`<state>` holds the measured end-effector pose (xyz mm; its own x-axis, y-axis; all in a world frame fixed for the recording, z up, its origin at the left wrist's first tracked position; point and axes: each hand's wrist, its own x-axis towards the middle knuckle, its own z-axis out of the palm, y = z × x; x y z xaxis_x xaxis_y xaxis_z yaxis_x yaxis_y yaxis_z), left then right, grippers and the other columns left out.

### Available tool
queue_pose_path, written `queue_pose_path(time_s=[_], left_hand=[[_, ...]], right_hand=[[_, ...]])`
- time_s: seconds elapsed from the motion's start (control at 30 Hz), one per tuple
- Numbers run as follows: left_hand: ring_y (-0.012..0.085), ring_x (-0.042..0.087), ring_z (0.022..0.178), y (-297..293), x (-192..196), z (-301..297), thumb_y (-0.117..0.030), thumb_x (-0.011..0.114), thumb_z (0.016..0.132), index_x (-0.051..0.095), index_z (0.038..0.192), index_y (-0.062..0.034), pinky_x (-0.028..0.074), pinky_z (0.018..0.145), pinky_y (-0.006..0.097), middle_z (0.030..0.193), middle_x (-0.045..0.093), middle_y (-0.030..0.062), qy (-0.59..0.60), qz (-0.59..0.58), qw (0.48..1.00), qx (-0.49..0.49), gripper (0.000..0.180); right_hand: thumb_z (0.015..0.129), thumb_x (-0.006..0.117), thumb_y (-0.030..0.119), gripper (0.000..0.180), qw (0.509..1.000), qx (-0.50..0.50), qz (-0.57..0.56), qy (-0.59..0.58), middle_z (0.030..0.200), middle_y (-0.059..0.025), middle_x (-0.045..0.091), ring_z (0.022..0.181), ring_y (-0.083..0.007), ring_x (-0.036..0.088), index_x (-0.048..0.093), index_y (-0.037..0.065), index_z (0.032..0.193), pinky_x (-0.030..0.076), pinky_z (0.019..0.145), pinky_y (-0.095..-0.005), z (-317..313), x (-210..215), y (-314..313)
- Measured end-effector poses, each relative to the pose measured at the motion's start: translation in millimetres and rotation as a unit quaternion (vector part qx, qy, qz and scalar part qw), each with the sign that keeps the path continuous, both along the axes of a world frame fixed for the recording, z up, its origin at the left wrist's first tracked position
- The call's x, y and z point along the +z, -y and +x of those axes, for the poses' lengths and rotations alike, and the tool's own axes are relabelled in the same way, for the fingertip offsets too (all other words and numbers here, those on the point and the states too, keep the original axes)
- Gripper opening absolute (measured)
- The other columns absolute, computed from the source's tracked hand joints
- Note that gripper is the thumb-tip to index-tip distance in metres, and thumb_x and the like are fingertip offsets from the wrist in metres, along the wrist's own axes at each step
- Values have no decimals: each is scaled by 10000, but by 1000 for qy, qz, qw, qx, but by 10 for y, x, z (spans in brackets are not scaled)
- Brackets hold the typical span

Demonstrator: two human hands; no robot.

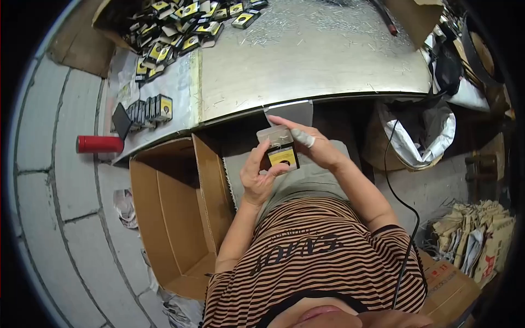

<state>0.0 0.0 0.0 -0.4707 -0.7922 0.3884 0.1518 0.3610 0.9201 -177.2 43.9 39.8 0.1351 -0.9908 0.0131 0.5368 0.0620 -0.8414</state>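
Note:
My left hand (256,177) grips a small black and yellow box (283,157) in front of my body. The box's pale end flap (269,133) stands raised, with a few thin, shiny pieces showing by it. Close against the box's far right side is my right hand (318,146), its fingers stretched out past the flap. White wrapping covers one of its digits. Anything under the right fingers is hidden from view. Behind both hands, a grey translucent piece (298,113) hangs at the table edge.
Many small black and yellow boxes (188,41) lie heaped on the metal-topped table (306,65), beside scattered thin metal pieces (290,24). A row of boxes (145,112) stands near a red cylinder (99,144). An open carton (164,218) sits left, a lined bag (421,136) right.

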Motion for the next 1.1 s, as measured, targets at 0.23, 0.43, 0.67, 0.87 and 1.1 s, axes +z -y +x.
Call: queue_pose_path(time_s=[0.23, 0.43, 0.67, 0.87, 1.1], left_hand=[[173, 629, 750, 114, 89, -8, -131, 779, 742, 551, 1036, -26, 501, 622, 253, 860, 626, 100, 129, -115, 985, 5, 387], [186, 664, 759, 34, 87, -139, -131, 765, 766, 514, 1082, 0, 527, 643, 238, 867, 640, 106, 2, -54, 998, 33, 424], [141, 637, 702, 152, 57, -75, -64, 760, 761, 497, 1172, -23, 519, 596, 249, 837, 630, 69, 83, -110, 990, 15, 490], [13, 432, 568, 120, 139, -51, -44, 784, 735, 407, 1293, -23, 346, 494, 153, 679, 508, -24, 26, 11, 999, 15, 674], [9, 390, 523, 128, 92, -29, -108, 821, 695, 388, 1350, -25, 303, 460, 156, 606, 483, -42, 91, 1, 996, 23, 789]], right_hand=[[854, 516, 31, 341, 996, -78, 11, -33, 1058, -134, 653, 969, -176, 631, 564, -17, 1188, 504, 856, -279, 55, 1, 89], [845, 571, 7, 256, 991, -116, 58, -15, 975, -81, 665, 883, -122, 627, 630, -24, 1093, 502, 801, -241, 39, -8, 49], [886, 602, 83, 197, 985, -153, 56, -55, 948, -114, 685, 850, -141, 646, 671, -26, 1034, 528, 766, -258, 167, -46, 24], [833, 681, 94, 186, 974, -163, 17, -159, 951, -97, 699, 838, -125, 646, 703, 14, 1000, 523, 747, -242, 168, -72, -13], [836, 676, 80, 129, 960, -166, -17, -226, 793, -27, 683, 756, -74, 618, 697, 6, 941, 505, 668, -213, 23, -114, 33]])
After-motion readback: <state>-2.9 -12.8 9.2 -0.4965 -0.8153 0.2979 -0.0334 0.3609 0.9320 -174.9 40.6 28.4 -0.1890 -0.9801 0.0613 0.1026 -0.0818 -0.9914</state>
